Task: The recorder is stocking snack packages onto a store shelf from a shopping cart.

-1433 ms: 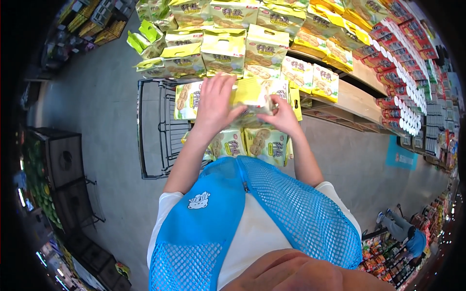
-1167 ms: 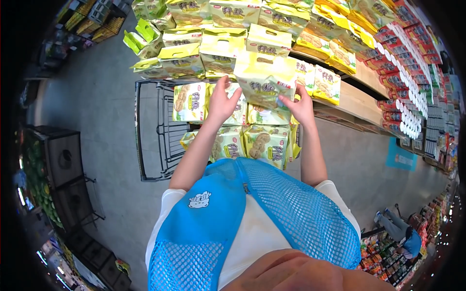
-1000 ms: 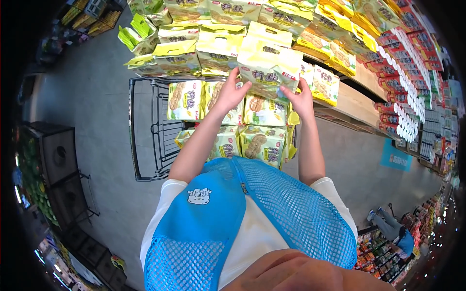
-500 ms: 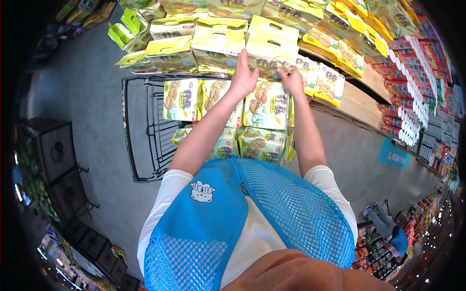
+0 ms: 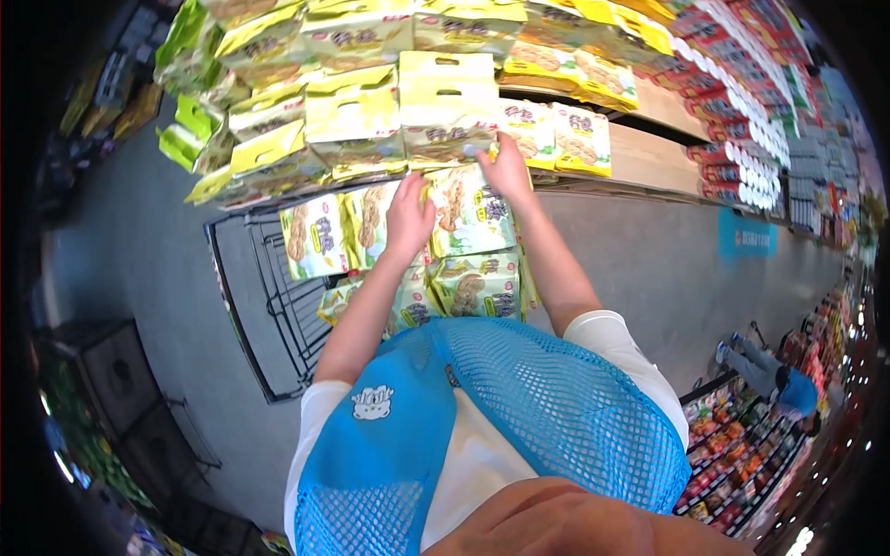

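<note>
Head view: cart edge close by wood shelf; grey floor both sides. Pkg has purple lettering, red corner tab; yellow top w/ handle slot, upright in shelf row. Person's R hand: thumb & fingers spread at its lower corner, can't tell if pinching. L hand: fingers loosely together, thumb apart, over cart packs.

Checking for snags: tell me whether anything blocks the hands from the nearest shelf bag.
Nothing visible: the right hand is at the lower right corner of the bag, the left hand near its lower left.
</note>
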`<state>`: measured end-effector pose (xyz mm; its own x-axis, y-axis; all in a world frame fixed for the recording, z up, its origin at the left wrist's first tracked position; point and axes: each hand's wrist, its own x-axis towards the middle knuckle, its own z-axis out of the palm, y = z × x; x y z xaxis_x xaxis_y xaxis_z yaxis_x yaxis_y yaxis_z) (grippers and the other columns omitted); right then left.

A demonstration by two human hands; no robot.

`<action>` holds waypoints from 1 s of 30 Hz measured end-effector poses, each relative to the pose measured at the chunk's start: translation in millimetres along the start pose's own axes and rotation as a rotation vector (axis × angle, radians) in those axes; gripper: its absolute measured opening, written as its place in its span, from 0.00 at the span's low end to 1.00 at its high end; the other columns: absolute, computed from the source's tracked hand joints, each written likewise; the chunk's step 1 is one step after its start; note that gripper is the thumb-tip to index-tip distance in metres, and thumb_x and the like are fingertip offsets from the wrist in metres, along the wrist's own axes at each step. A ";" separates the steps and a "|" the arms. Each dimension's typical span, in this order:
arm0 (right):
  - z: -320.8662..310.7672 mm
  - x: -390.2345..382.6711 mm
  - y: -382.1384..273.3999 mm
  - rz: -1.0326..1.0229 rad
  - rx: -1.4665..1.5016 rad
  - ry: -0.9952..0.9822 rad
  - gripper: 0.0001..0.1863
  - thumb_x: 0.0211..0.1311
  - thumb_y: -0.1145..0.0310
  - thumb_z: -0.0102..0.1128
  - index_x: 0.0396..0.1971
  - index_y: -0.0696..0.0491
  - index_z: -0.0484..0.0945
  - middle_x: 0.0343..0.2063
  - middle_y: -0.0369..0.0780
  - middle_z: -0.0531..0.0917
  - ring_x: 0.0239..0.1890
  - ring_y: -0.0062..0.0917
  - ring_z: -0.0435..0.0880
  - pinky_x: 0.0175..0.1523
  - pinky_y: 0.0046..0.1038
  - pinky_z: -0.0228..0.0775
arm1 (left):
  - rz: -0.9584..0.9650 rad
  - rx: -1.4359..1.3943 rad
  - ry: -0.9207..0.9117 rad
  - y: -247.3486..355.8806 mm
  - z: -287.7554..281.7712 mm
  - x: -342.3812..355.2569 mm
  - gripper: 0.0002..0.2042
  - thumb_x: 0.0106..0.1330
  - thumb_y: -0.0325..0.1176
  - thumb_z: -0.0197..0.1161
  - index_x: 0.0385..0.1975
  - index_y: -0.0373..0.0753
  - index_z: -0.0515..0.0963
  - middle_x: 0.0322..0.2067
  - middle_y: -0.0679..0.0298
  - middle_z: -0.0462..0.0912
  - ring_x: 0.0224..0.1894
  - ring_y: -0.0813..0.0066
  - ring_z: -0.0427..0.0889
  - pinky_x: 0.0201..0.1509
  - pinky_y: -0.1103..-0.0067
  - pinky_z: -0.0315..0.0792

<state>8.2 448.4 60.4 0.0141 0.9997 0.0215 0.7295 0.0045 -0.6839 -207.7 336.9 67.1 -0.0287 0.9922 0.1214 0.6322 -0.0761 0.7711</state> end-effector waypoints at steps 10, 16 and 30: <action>-7.6 -85.4 20.9 -0.053 -0.031 0.120 0.38 0.59 0.64 0.70 0.64 0.65 0.65 0.61 0.58 0.72 0.63 0.52 0.72 0.67 0.43 0.66 | -0.010 0.273 -0.107 -60.1 3.3 -91.1 0.33 0.66 0.39 0.65 0.70 0.34 0.64 0.72 0.44 0.61 0.74 0.44 0.58 0.77 0.58 0.54; -39.3 -114.7 37.2 0.135 0.121 0.007 0.30 0.63 0.60 0.68 0.59 0.64 0.73 0.57 0.57 0.78 0.60 0.47 0.78 0.63 0.40 0.71 | -0.038 0.212 -0.109 -59.6 -7.4 -117.8 0.26 0.70 0.43 0.63 0.62 0.32 0.73 0.67 0.42 0.67 0.70 0.42 0.65 0.74 0.59 0.61; -59.8 -187.9 38.1 0.184 0.168 -0.134 0.27 0.67 0.52 0.66 0.52 0.62 0.80 0.40 0.50 0.87 0.42 0.37 0.89 0.48 0.34 0.80 | 0.026 0.223 -0.142 -52.2 -20.8 -132.5 0.19 0.68 0.42 0.65 0.54 0.40 0.78 0.53 0.54 0.82 0.57 0.51 0.79 0.62 0.61 0.69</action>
<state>74.3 259.3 73.9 0.0371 0.9784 -0.2034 0.5992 -0.1846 -0.7790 -253.0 207.4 23.8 0.0888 0.9953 0.0380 0.7871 -0.0935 0.6098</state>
